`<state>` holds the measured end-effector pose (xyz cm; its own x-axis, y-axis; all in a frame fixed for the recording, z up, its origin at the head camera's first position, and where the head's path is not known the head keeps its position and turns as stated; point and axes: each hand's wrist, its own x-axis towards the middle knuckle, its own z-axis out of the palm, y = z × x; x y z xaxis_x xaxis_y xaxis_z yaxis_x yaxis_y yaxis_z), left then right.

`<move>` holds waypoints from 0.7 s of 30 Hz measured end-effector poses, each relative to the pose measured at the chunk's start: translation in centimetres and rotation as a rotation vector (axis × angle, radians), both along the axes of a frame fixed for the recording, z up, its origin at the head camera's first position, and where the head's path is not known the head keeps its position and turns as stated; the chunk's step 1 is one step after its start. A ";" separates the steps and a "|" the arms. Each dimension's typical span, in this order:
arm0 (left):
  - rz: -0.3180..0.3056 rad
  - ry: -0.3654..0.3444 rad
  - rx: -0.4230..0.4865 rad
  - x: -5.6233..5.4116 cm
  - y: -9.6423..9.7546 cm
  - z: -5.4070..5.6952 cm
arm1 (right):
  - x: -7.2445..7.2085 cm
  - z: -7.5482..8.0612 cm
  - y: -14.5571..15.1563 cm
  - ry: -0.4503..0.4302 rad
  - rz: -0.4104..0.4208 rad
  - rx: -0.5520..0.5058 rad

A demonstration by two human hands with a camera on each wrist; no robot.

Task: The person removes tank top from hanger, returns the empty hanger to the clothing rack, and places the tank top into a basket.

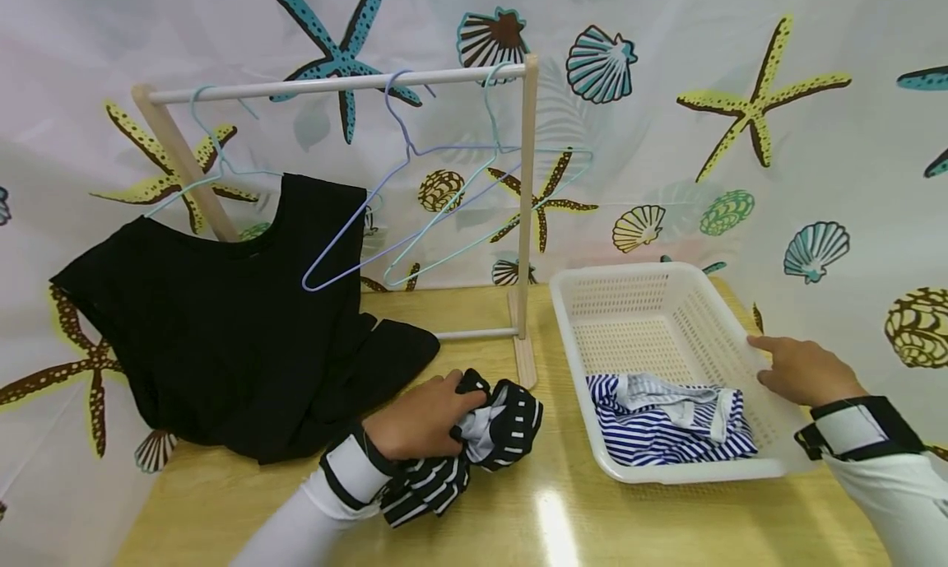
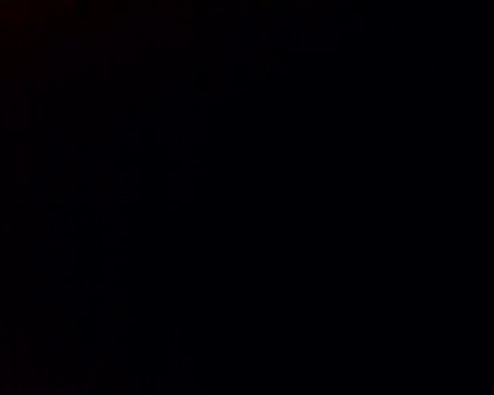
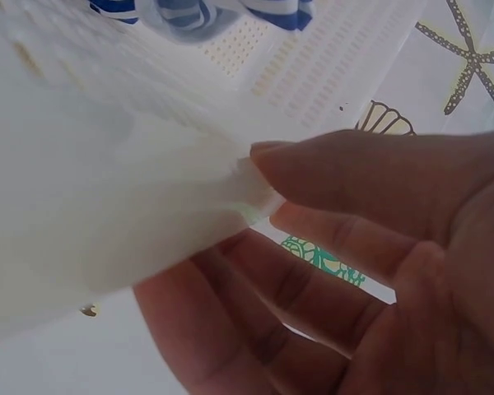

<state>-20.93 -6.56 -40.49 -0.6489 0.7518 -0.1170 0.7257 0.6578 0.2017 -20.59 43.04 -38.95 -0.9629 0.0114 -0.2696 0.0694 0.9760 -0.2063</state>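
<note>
My left hand (image 1: 425, 419) holds a bunched black-and-white striped garment (image 1: 522, 423) low over the table, thumb and fingers on the cloth. Part of that garment hangs below the hand and wrist. At the right, my right hand (image 1: 810, 369) grips the side rim of a white plastic basket (image 1: 696, 473). In the right wrist view the thumb (image 3: 354, 169) lies over the basket's rim and the other fingers are underneath. A blue-and-white striped garment (image 1: 666, 427) lies crumpled in the basket's near part. The left wrist view is dark.
A rack with a white rail (image 1: 311, 86) and wooden posts stands at the back left. From it hang a black garment (image 1: 237, 320) on a hanger, a bare blue hanger (image 1: 355, 230) and a bare mint hanger (image 1: 492, 139). A patterned curtain (image 1: 652, 139) closes off the back.
</note>
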 end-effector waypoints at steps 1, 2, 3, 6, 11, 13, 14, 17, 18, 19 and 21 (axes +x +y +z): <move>0.003 0.008 0.003 -0.2 0.0 0.5 | 0.0 0.0 0.0 0.006 0.000 0.001; 0.004 0.016 0.005 -0.3 0.1 1.0 | 0.0 0.1 -0.1 0.008 -0.002 0.001; -0.002 0.027 0.009 -0.5 0.2 1.5 | 0.0 0.2 -0.1 0.008 -0.003 0.000; -0.011 0.061 0.011 -1.0 0.6 2.9 | 0.1 0.2 -0.1 0.000 -0.010 -0.001; -0.029 0.117 -0.018 -1.9 1.9 5.3 | 0.0 0.1 -0.3 -0.001 -0.011 -0.002; -0.038 0.128 -0.032 -2.3 2.6 6.1 | 0.0 0.0 -0.3 0.004 -0.007 -0.003; -0.044 0.136 -0.040 -2.5 3.0 6.5 | -0.1 0.0 -0.3 0.006 -0.005 -0.004; -0.083 0.164 -0.036 -3.2 4.3 7.5 | -0.1 -0.1 -0.2 0.007 -0.002 -0.006; -0.102 0.178 -0.030 -3.4 4.8 7.8 | -0.1 -0.1 -0.2 0.007 -0.004 -0.004; -0.122 0.195 -0.020 -3.7 5.2 8.2 | -0.1 -0.1 -0.1 0.011 -0.003 -0.002; -0.161 0.229 0.006 -4.2 6.2 8.8 | -0.1 -0.1 -0.1 0.021 0.000 0.005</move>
